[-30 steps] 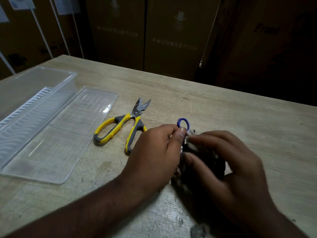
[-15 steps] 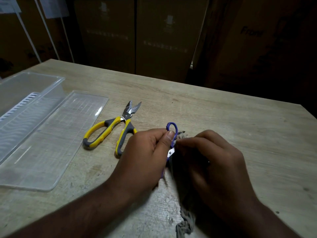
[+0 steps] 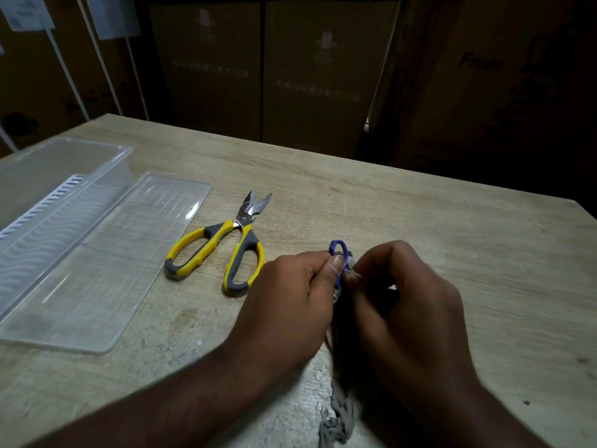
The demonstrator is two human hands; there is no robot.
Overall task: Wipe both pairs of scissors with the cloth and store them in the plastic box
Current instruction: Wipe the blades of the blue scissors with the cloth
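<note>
On the pale wood-grain tabletop [image 3: 420, 221], the left hand [image 3: 290, 302] pinches the small blue-handled scissors [image 3: 338, 253] between thumb and fingers, one blue finger loop poking up above the thumb. The right hand [image 3: 410, 305] is closed around the grey frayed cloth [image 3: 337, 418], pressing it against the scissors just below that loop; the blades are hidden between the two hands. A ragged end of the cloth trails down onto the tabletop near the bottom edge of the view. To the left of the hands, the larger yellow-and-grey-handled shears [image 3: 226, 250] lie flat with their short steel blades slightly parted and pointing away from the person. Further left lies the clear flat plastic lid [image 3: 106, 253], and touching its far side stands the clear rectangular plastic box [image 3: 61, 185], open, with a white slatted insert inside.
</note>
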